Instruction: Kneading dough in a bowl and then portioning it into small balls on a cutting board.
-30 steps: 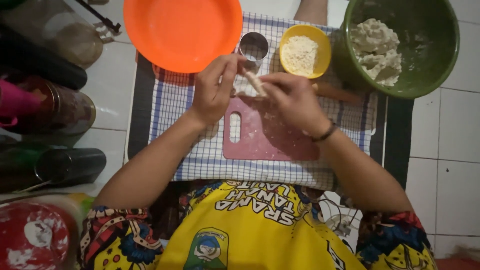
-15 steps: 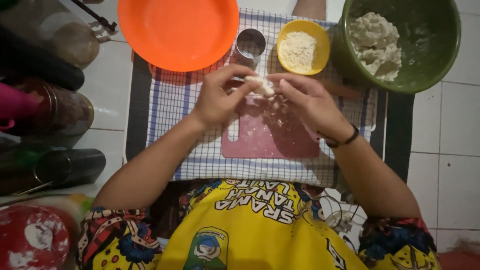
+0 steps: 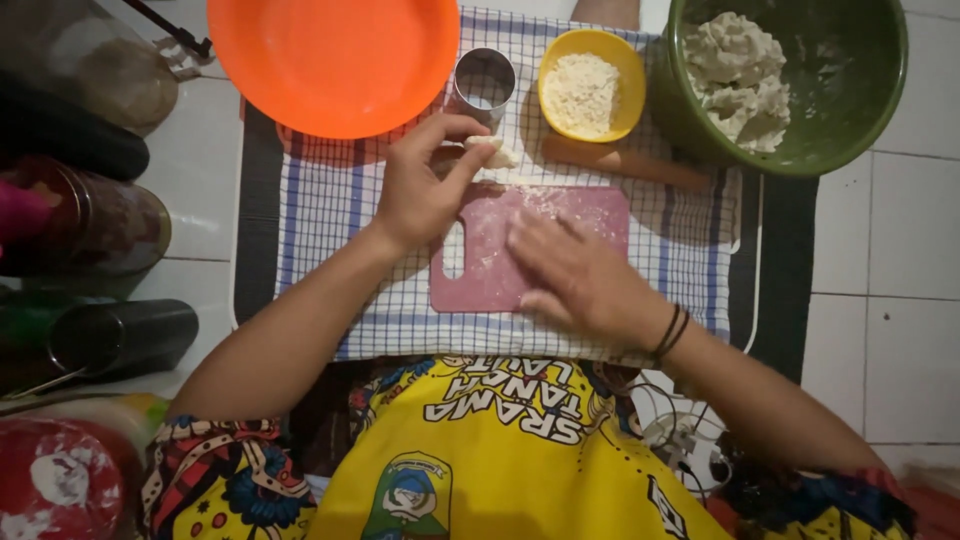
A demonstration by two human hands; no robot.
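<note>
Two hands work at mid-frame: the left hand point(image 3: 420, 195) pinches a small dough piece point(image 3: 492, 151) in its fingers just above the pink cutting board point(image 3: 500, 270), while the right hand point(image 3: 580, 275) lies flat, fingers spread, on the floured board.

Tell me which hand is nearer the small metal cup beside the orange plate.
Left. The left hand sits just below the metal cup, its fingers holding a dough piece. The right hand lies flat, lower down on the pink cutting board.
</note>
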